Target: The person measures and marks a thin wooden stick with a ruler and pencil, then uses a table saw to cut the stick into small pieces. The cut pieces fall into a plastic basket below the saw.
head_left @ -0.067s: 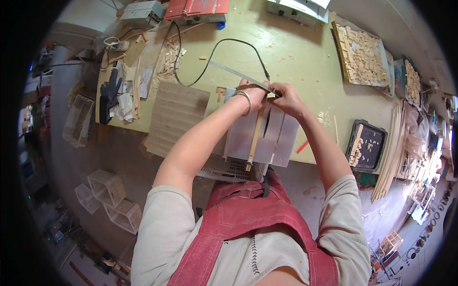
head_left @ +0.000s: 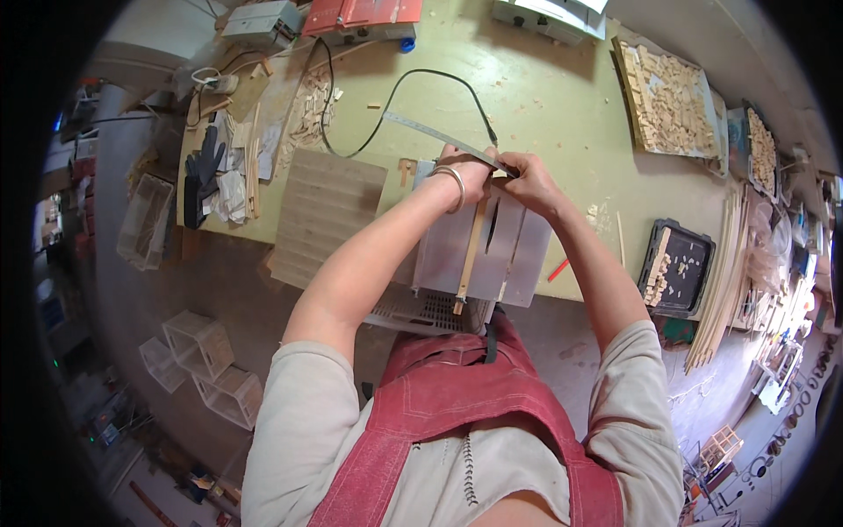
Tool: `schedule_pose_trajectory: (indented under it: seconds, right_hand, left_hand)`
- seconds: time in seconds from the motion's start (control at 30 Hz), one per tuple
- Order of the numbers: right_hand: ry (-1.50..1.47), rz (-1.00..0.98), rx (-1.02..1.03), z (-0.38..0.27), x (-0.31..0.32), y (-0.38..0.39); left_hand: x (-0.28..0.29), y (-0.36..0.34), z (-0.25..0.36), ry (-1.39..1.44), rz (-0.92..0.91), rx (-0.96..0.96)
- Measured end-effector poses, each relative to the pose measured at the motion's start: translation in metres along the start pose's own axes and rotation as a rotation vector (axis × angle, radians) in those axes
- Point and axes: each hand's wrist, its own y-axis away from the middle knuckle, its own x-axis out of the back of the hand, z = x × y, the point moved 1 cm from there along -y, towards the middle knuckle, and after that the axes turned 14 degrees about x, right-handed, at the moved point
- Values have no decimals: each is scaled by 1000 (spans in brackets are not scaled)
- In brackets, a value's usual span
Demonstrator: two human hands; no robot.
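My right hand (head_left: 529, 184) grips the near end of a long steel ruler (head_left: 421, 127), which slants up-left over the bench. My left hand (head_left: 465, 178), wearing a bangle, is closed just under the ruler, its fingertips partly hidden, so what they hold is unclear. Both hands are close together at the far side of a grey saw table (head_left: 518, 263) with a dark blade slot. A narrow wooden strip (head_left: 471, 255) runs along that table below my hands. A corrugated brown board (head_left: 323, 220) lies to the left, and a red stick (head_left: 558, 270) to the right.
A black cable (head_left: 421, 72) loops over the green bench (head_left: 580, 105). Trays of small wood pieces (head_left: 667, 105), a black tray (head_left: 676, 272) and long wood strips (head_left: 722, 281) lie at right. A glove (head_left: 204, 167) lies at left; machines (head_left: 369, 18) stand at back; clear bins (head_left: 198, 347) are on the floor.
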Motion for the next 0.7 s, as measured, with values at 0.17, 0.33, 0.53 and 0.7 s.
schedule_pose_trajectory:
  seconds: [0.17, 0.33, 0.53, 0.7]
  right_hand:
    - [-24, 44, 33, 25, -7, 0]
    - [123, -64, 99, 28, -1, -9]
    - [289, -125, 92, 26, 5, -11]
    - [415, -86, 126, 11, 2, -7]
  left_hand:
    - [-3, 4, 3, -14, 20, 58]
    - [-6, 1, -1, 28, -3, 67]
    - [0, 9, 6, -90, 32, 76]
    - [-11, 5, 0, -62, 21, 65]
